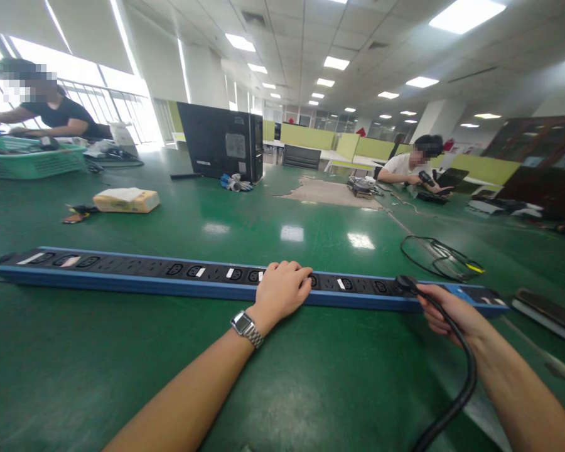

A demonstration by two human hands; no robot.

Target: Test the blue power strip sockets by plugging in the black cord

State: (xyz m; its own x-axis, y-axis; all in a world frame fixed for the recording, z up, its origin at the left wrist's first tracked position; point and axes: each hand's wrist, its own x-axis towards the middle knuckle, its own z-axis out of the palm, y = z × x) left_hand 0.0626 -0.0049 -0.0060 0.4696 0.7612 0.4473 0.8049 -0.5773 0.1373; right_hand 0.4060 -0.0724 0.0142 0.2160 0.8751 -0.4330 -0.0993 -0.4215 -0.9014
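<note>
A power strip [235, 282] is lying from nine to four o'clock, the left hand [282, 290] clasping it, fingers bent, at six, the right hand [448, 311] gripping a cord [471, 370], fingers closed, at four, ideally keeping its plug [405, 284] square.

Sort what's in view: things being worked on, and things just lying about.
Being worked on:
- blue power strip, under the left hand
- black plug and its thick cable, held by the right hand

Lying about:
- tissue pack
- gloves
- black computer case
- coiled thin cable
</note>
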